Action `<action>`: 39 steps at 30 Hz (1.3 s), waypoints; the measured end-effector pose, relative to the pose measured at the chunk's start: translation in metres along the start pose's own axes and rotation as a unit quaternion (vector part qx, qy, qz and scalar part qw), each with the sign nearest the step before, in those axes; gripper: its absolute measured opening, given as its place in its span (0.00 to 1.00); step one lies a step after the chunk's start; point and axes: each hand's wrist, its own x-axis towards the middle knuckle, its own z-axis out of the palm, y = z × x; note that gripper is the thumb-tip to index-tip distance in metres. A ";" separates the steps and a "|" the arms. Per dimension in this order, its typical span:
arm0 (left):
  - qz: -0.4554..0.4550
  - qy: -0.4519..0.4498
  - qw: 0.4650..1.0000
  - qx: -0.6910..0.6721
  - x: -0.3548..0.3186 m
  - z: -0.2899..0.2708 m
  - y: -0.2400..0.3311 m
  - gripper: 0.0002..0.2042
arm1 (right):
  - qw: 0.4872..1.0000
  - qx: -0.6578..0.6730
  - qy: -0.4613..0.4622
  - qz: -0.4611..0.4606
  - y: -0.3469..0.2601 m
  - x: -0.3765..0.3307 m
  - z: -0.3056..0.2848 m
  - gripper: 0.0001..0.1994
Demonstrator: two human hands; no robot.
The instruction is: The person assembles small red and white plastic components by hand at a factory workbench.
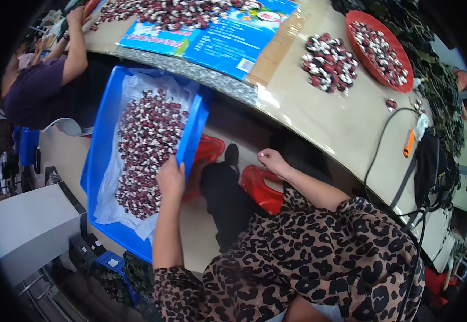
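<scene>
A blue plastic bin (98, 115), lined with white sheeting (107, 206), is filled with small round pieces (150, 145) in dark red, white and black. My left hand (171, 178) is over the right side of that heap, fingers curled inward; whatever they hold is hidden. Away from the bin, to its right, my right hand (274, 162) hovers above a red plastic stool (261, 188) with its fingers drawn together. Something tiny and pale shows at its fingertips, too small to name.
Beyond the bin runs a long table (308, 115), bearing a blue printed cardboard sheet (217, 45), loose piles of the same pieces (329, 63) and a red basket (405, 80). An orange-handled tool (408, 144) and black cable lie at right. Another person (48, 88) works at far left.
</scene>
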 end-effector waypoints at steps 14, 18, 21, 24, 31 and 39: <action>-0.048 0.218 0.968 0.118 -0.012 -0.011 0.020 0.18 | 0.963 0.067 -0.256 -0.055 -0.070 -0.128 -0.043 0.07; 0.044 0.114 0.990 -0.063 -0.012 0.007 0.125 0.05 | 0.959 0.057 -0.256 -0.106 -0.114 -0.174 -0.088 0.09; 0.191 -0.215 0.958 -0.024 -0.043 0.096 0.162 0.10 | 0.929 0.212 -0.253 -0.168 -0.140 -0.179 -0.083 0.11; 0.271 -0.530 0.801 0.056 -0.060 0.159 0.192 0.18 | 0.922 0.263 -0.217 -0.183 -0.155 -0.170 -0.084 0.13; 0.304 -0.673 0.674 -0.027 -0.060 0.230 0.196 0.22 | 0.876 0.417 -0.176 -0.170 -0.158 -0.136 -0.114 0.14; 0.333 -0.517 0.786 -0.070 -0.047 0.264 0.179 0.18 | 0.843 0.511 -0.159 -0.057 -0.154 -0.133 -0.133 0.14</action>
